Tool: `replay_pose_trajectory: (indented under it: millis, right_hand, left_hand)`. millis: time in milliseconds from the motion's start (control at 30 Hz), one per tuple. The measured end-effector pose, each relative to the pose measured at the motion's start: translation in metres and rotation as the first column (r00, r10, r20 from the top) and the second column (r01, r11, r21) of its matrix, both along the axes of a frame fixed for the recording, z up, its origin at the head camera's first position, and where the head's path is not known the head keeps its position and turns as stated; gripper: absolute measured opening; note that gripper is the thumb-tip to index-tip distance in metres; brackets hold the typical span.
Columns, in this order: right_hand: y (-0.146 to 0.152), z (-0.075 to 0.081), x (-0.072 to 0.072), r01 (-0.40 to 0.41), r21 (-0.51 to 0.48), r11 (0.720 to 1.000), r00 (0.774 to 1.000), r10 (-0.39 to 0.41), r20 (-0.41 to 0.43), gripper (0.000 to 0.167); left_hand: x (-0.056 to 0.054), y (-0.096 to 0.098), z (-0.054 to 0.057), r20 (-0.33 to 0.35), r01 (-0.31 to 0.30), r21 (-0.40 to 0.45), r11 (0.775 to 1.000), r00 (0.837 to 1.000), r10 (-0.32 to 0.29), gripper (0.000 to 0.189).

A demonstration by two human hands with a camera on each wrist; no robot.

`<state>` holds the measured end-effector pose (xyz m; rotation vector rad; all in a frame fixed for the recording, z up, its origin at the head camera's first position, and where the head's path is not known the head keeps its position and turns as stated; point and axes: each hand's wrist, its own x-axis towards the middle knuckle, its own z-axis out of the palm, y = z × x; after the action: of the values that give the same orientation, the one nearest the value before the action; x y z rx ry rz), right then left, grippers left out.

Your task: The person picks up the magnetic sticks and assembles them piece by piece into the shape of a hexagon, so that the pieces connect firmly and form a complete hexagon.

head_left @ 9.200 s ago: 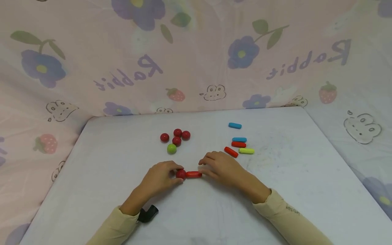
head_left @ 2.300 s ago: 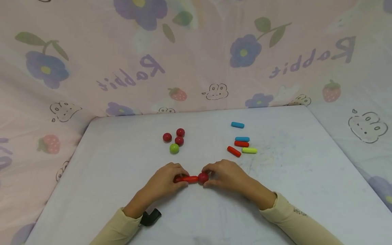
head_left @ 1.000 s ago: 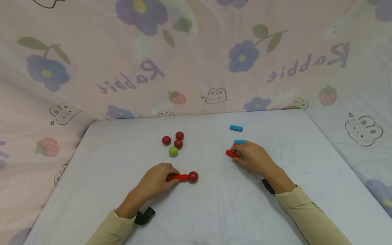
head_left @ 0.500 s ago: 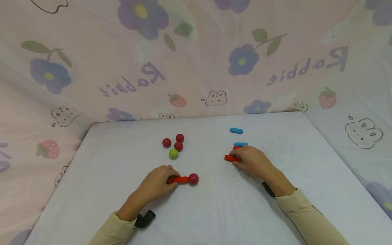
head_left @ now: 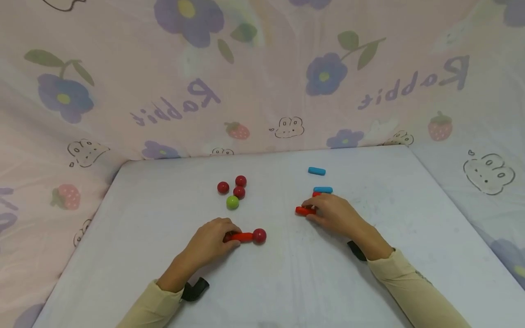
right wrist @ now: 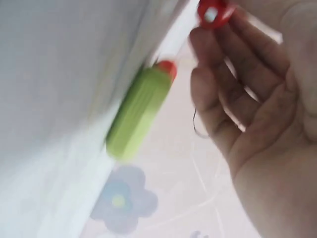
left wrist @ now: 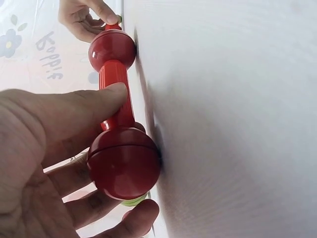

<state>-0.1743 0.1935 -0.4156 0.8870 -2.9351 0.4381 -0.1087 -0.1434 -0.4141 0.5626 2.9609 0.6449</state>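
Note:
My left hand (head_left: 211, 239) pinches a red rod (head_left: 243, 237) between thumb and fingers. A red ball (head_left: 259, 236) sits at the rod's right end. At the other end is a second red ball (left wrist: 124, 163), mostly behind my fingers in the head view but plain in the left wrist view. My right hand (head_left: 338, 216) pinches another red rod (head_left: 304, 211), its left end poking out toward the middle; a pale round spot shows on its tip (right wrist: 210, 14) in the right wrist view. Beside that hand lies a yellow-green rod (right wrist: 138, 114), hidden in the head view.
Behind my left hand lie several loose balls: a green ball (head_left: 232, 202) and red balls (head_left: 223, 187). Beyond my right hand are a blue rod (head_left: 323, 189), a partly covered red rod (head_left: 316, 194) and a farther blue rod (head_left: 317, 171). Patterned cloth (head_left: 262, 91) rises behind the white table (head_left: 164, 191).
A second red ball has joined the left hand's rod at its right end. My right hand has let go of that ball, gone to the rods, and drawn a red rod slightly leftward.

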Motion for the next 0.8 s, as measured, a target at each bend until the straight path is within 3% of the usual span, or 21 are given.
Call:
replay_pose_trajectory:
  millis: [367, 800]
  right_hand:
    - [-0.016, 0.004, 0.01, -0.087, -0.017, 0.996, 0.996, 0.088, 0.029, 0.031]
    - [-0.043, 0.004, 0.026, -0.196, -0.012, 0.981, 0.981, 0.195, -0.015, 0.028]
  left_hand:
    - [-0.002, 0.001, 0.001, 0.016, -0.016, -0.006, 1.0, 1.0, 0.016, 0.022]
    - [-0.002, 0.004, -0.001, -0.005, -0.032, -0.018, 0.999, 0.999, 0.031, 0.024]
